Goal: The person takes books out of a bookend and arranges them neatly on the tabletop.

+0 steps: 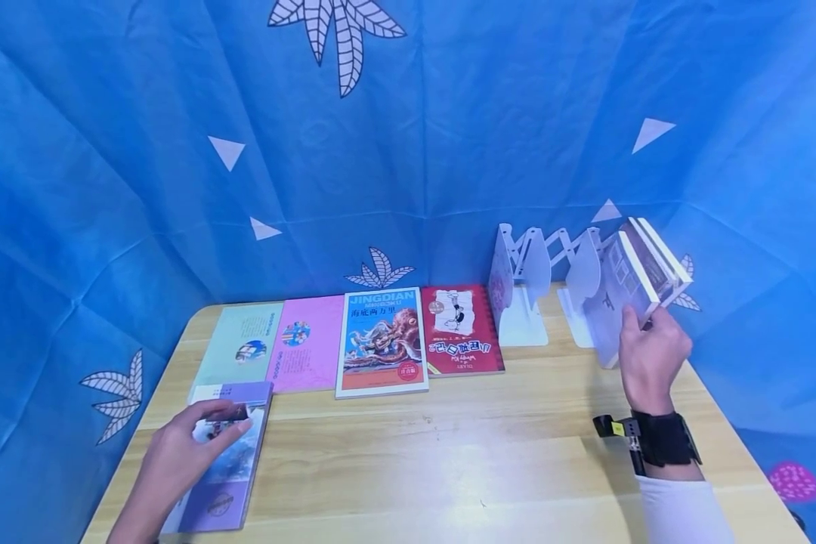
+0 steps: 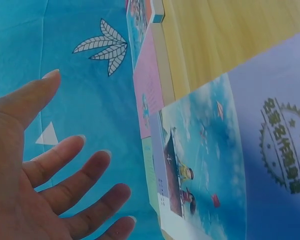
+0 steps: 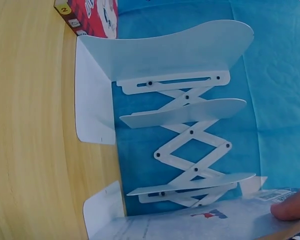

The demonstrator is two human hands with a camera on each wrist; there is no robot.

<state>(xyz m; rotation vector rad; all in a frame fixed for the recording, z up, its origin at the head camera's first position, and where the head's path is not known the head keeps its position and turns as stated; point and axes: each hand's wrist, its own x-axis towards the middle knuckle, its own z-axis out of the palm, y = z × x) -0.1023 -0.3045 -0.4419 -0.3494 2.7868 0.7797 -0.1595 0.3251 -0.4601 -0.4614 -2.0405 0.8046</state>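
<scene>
My right hand (image 1: 653, 351) grips a pale-covered book (image 1: 612, 302) at the right end of a white folding bookend (image 1: 532, 264). The thumb lies on its cover, and in the right wrist view this book (image 3: 230, 220) stands beside the last bookend plate. More books (image 1: 653, 257) lean just behind it, tilted to the right. My left hand (image 1: 183, 446) hovers over a purple-and-blue book (image 1: 226, 502) at the table's left front. Its fingers are spread and loosely bent, with nothing between them in the left wrist view.
Along the back edge lie a green book (image 1: 234, 344), a pink book (image 1: 313, 344), a blue book with an octopus cover (image 1: 381, 344) and a red book (image 1: 459, 332). The wooden table (image 1: 449, 461) meets a blue patterned curtain (image 1: 421, 136) behind and at both sides.
</scene>
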